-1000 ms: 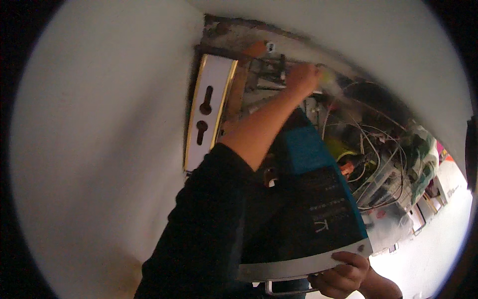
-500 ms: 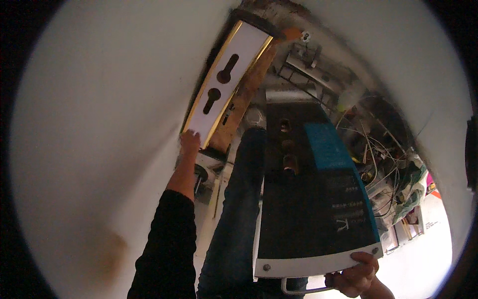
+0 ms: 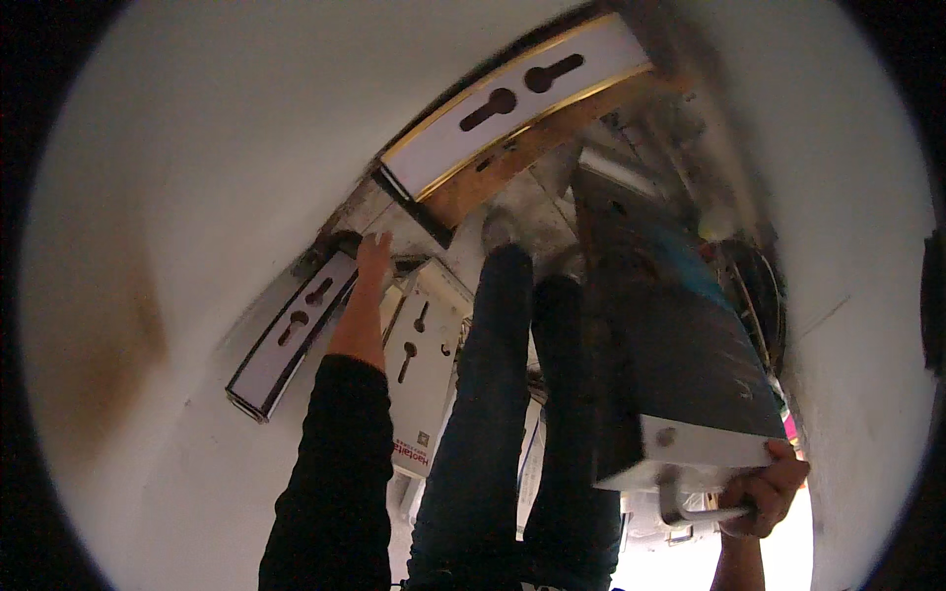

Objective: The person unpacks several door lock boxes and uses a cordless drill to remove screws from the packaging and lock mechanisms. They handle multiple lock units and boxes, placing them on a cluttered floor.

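extending from the right hand (image 3: pixel 764 490) clasping its handle (image 3: pixel 705 515), the dark case (image 3: pixel 685 345) lies right of the unclenched left hand (image 3: pixel 373 256) near a white carton (image 3: pixel 426 382).

Your left sleeve (image 3: pixel 330 473) is black and soft-edged, rising from the bottom edge left of centre and ending partway along the forearm; your left hand (image 3: pixel 374 254) is bare. At lower centre you wear dark blue jeans (image 3: pixel 483 374), long in the leg. A greyish shoe (image 3: pixel 501 229), blurred, shows near mid-frame. Your right hand (image 3: pixel 767 492), lower right, is bare too.
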`<act>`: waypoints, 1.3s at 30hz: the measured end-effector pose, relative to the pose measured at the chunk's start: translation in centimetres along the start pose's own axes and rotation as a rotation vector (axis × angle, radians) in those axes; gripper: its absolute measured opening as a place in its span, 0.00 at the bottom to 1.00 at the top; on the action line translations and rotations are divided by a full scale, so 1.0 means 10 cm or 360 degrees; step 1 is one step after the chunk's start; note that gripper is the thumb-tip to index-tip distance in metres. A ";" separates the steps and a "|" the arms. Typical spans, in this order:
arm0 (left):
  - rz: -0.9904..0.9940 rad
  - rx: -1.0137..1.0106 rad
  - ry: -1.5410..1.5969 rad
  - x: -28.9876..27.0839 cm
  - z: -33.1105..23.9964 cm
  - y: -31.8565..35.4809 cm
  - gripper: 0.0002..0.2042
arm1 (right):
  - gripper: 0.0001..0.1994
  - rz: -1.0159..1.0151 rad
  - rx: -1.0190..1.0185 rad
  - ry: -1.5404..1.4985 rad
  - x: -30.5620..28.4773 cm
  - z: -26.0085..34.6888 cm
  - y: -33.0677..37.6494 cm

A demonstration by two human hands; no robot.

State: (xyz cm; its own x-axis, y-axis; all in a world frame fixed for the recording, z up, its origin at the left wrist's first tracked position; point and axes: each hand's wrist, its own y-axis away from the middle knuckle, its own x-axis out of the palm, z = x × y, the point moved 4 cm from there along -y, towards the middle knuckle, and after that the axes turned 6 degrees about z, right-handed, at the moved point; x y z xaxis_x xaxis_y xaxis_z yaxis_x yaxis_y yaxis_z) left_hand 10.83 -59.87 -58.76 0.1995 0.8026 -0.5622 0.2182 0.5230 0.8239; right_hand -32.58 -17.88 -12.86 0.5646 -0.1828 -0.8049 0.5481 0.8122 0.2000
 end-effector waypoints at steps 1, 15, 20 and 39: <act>-0.0111 -0.0064 0.0266 0.11 0.15 -0.19 0.37 | 0.11 -0.0059 0.0001 0.0046 -0.02 -0.01 0.03; -0.0665 -0.0552 0.0081 -0.16 -0.86 -0.86 0.31 | 0.07 -0.0120 0.0131 0.0424 -0.08 0.00 0.05; -0.0520 -0.0532 0.0855 0.09 -0.86 -0.78 0.33 | 0.08 -0.0333 0.0133 0.0391 -0.02 0.02 -0.03; -0.0864 0.0179 0.2692 -0.90 -2.93 1.76 0.32 | 0.10 -0.0395 -0.0243 0.0125 -0.01 0.10 -0.18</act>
State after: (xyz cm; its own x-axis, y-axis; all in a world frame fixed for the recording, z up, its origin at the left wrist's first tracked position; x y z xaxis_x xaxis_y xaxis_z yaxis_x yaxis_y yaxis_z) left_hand -15.07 -49.49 -37.09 -1.0000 -0.0075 -0.0045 -0.0087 0.8423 0.5390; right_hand -32.97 -19.92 -12.60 0.3721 -0.3475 -0.8607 0.5610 0.8229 -0.0897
